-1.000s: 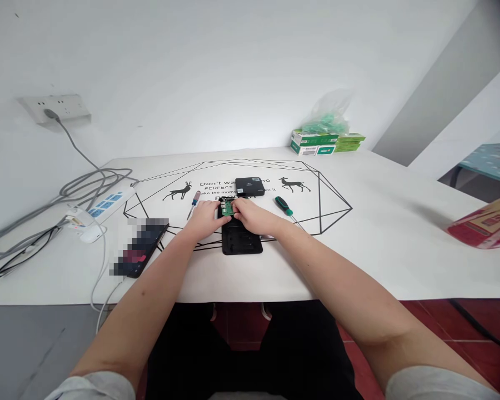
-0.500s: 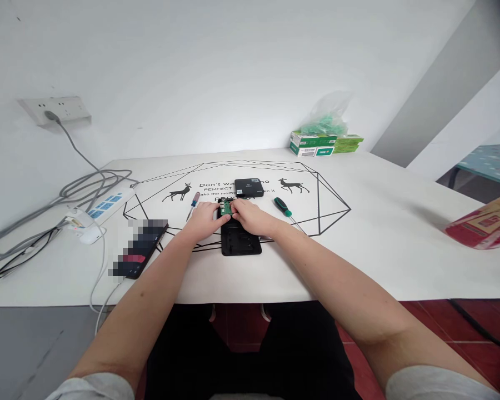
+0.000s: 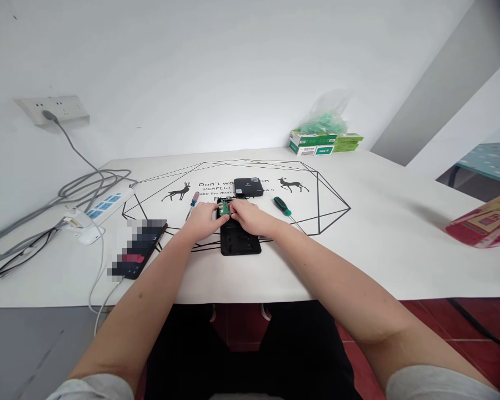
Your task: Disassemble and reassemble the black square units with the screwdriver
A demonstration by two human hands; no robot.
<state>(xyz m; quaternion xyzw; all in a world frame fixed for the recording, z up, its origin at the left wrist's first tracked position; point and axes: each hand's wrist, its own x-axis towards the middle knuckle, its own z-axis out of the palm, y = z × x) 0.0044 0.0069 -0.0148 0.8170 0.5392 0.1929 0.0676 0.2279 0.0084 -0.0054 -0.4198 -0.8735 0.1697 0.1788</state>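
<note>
1. Left hand (image 3: 204, 216): at the left edge of a green circuit board (image 3: 224, 209). Thumb along the near side, fingers curled at the far side; the gap is slight, with the board held between.
2. Right hand (image 3: 249, 216): at the board's right edge, fingers bent and bunched close together. Fingertips partly hidden; cannot tell whether they grip the board or only press on it.
3. Board position: mid-table, between both hands, at the far end of a black open casing (image 3: 240, 243). Contact between the two is hidden.
4. Casing lies flat on the white table (image 3: 358, 261), its near end uncovered by the hands.
5. Black box (image 3: 249, 186) sits just beyond the hands.
6. Red-and-blue-handled screwdriver (image 3: 195, 199) lies near the left hand; green-and-black-handled screwdriver (image 3: 282, 205) lies right of the right hand, shaft running toward the forearm.
7. Farther left: phone (image 3: 152, 247), screen partly pixelated; power strip (image 3: 108, 203) beyond it.
8. Green-and-white boxes (image 3: 312, 139) by the wall, clear plastic bag (image 3: 327, 114) on top.
</note>
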